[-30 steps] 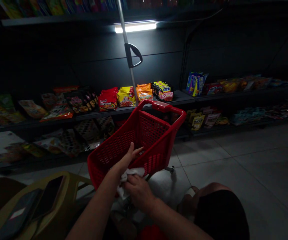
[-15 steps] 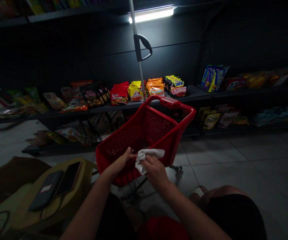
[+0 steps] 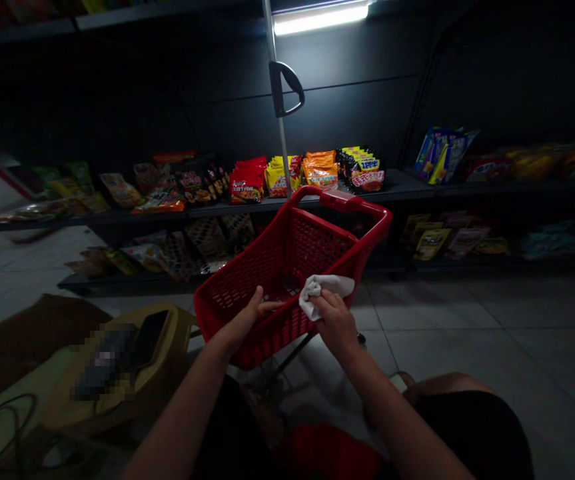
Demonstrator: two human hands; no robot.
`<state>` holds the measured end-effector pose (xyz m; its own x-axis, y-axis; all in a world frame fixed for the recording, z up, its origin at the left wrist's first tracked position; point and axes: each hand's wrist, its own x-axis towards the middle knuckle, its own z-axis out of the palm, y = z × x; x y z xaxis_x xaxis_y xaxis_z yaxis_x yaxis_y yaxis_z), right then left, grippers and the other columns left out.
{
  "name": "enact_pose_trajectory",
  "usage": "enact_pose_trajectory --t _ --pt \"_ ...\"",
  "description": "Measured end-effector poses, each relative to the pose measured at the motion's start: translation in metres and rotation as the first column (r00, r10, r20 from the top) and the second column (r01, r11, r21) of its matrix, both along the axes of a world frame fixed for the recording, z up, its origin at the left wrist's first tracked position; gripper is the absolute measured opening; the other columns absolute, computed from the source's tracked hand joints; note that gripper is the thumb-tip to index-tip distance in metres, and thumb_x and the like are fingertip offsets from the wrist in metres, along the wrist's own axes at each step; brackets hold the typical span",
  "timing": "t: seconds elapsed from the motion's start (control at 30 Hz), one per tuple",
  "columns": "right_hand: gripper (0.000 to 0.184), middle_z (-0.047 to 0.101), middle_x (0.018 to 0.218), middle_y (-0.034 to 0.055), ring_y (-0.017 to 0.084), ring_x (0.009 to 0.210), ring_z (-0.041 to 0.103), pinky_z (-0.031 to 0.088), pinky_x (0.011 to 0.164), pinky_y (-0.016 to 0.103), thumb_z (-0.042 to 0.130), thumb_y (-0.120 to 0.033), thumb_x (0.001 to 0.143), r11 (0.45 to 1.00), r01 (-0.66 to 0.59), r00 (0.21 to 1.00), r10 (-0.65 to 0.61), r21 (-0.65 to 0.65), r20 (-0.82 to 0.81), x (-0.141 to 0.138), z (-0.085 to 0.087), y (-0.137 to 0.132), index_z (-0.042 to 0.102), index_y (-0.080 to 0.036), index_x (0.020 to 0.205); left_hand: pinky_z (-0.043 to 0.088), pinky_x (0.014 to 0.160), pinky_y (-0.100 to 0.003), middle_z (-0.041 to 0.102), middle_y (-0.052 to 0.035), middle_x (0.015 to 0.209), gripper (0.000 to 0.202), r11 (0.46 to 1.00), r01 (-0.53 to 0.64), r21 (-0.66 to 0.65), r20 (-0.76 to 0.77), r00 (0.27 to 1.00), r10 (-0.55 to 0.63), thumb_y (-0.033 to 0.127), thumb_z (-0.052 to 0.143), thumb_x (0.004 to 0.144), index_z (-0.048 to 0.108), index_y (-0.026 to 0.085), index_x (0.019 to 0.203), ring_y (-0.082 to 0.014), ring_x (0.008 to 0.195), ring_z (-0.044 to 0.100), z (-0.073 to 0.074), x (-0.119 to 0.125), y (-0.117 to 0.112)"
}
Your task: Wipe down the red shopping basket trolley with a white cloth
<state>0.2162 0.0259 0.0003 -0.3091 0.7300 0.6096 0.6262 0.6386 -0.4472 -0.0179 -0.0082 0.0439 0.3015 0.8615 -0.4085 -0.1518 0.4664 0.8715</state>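
Note:
A small red shopping cart (image 3: pixel 272 337) with a perforated plastic basket stands right in front of me. My right hand (image 3: pixel 338 323) is closed on a crumpled white cloth (image 3: pixel 340 285), which lies against the near upper rim of the basket. My left hand (image 3: pixel 250 317) is at the same rim, further left, with the thumb raised and a finger stretched out to the right. Its lower fingers are partly hidden, and it holds nothing that I can see.
Behind the cart, a dark shelf (image 3: pixel 407 187) carries several snack packets (image 3: pixel 321 170). A metal pole with a black handle (image 3: pixel 287 90) rises behind the cart. On my left, a yellowish stool (image 3: pixel 180 340) bears a phone (image 3: pixel 151 337) and a blurred dark object (image 3: pixel 104 363). Cables (image 3: pixel 14 407) lie beside it.
My right hand has slid the white cloth along the rim to the right and slightly away from me. The left hand has stayed almost in place. The view has shifted a little.

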Motion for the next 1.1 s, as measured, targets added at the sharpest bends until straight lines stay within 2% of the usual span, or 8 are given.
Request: enact_pose_trajectory --t 0.1,0.2,0.3,0.43,0.6,0.73,0.9,1.1 --pt "0.02 0.065 0.114 0.0072 0.022 0.097 0.055 0.046 0.087 0.035 0.058 -0.017 0.092 0.982 -0.189 0.979 0.19 -0.014 0.071 -0.029 -0.01 -0.029 0.066 -0.023 0.11 0.042 0.104 -0.042 0.075 -0.0144 0.114 0.095 0.999 -0.031 0.04 -0.032 0.999 0.032 0.085 0.028 0.083 0.066 0.011 0.128 -0.0304 0.111 0.066 -0.008 0.006 0.005" --pt "0.014 0.065 0.104 0.004 0.02 0.091 0.053 0.045 0.079 0.031 0.059 -0.02 0.093 0.891 -0.454 0.872 0.448 -0.014 0.198 -0.061 -0.019 -0.06 0.064 -0.023 0.105 0.047 0.094 -0.042 0.076 -0.0143 0.108 0.098 0.999 -0.035 0.014 -0.05 0.998 0.036 0.088 0.028 0.08 0.063 0.012 0.132 -0.0299 0.099 0.069 -0.013 0.01 0.008" --pt "0.014 0.065 0.101 0.0023 0.019 0.09 0.053 0.045 0.077 0.031 0.059 -0.023 0.094 0.822 -0.57 0.792 0.55 -0.003 0.267 -0.07 -0.02 -0.068 0.064 -0.023 0.107 0.047 0.095 -0.04 0.076 -0.0142 0.11 0.098 0.999 -0.033 0.027 -0.052 0.998 0.035 0.087 0.027 0.081 0.062 0.012 0.132 -0.0287 0.099 0.069 -0.012 0.01 0.008" --pt "0.018 0.067 0.105 0.0048 0.02 0.094 0.054 0.046 0.084 0.032 0.057 -0.017 0.093 0.877 -0.478 0.861 0.46 0.039 0.217 -0.04 -0.01 -0.032 0.065 -0.023 0.107 0.043 0.102 -0.041 0.075 -0.0139 0.114 0.092 0.998 -0.044 0.044 -0.071 0.996 0.047 0.084 0.03 0.084 0.063 0.012 0.131 -0.0295 0.108 0.067 -0.007 0.011 0.006" --pt "0.022 0.065 0.119 0.0071 0.024 0.103 0.055 0.045 0.094 0.036 0.058 -0.017 0.092 0.998 -0.049 0.999 0.049 0.03 -0.001 0.007 0.0 0.014 0.067 -0.024 0.112 0.035 0.112 -0.043 0.073 -0.0144 0.119 0.091 0.999 0.002 0.051 0.065 0.998 -0.005 0.082 0.028 0.086 0.064 0.012 0.131 -0.0303 0.118 0.063 -0.007 0.015 0.009" --pt "0.023 0.065 0.119 0.0076 0.022 0.101 0.056 0.046 0.092 0.035 0.058 -0.017 0.092 0.992 -0.124 0.991 0.124 -0.002 0.05 -0.012 -0.011 -0.011 0.066 -0.022 0.113 0.038 0.109 -0.044 0.073 -0.0146 0.12 0.091 0.998 0.011 0.061 0.064 0.998 -0.015 0.081 0.028 0.087 0.061 0.011 0.135 -0.0309 0.115 0.064 -0.006 0.023 0.016" --pt "0.013 0.067 0.097 0.0025 0.019 0.088 0.055 0.047 0.078 0.031 0.062 -0.026 0.092 0.807 -0.59 0.768 0.57 -0.025 0.293 -0.078 -0.037 -0.074 0.065 -0.022 0.104 0.043 0.103 -0.045 0.072 -0.0152 0.122 0.094 0.999 0.043 -0.003 0.083 0.996 -0.043 0.082 0.024 0.086 0.053 0.013 0.142 -0.031 0.111 0.067 0.0 0.029 0.019" --pt "0.012 0.07 0.106 0.0004 0.017 0.094 0.057 0.047 0.079 0.029 0.058 -0.027 0.096 0.707 -0.703 0.671 0.623 0.076 0.402 -0.081 -0.042 -0.07 0.066 -0.023 0.102 0.036 0.112 -0.047 0.068 -0.0113 0.131 0.083 0.993 0.036 0.117 -0.038 0.999 -0.032 0.075 0.027 0.091 0.05 0.016 0.145 -0.0297 0.122 0.061 -0.001 0.047 0.012"
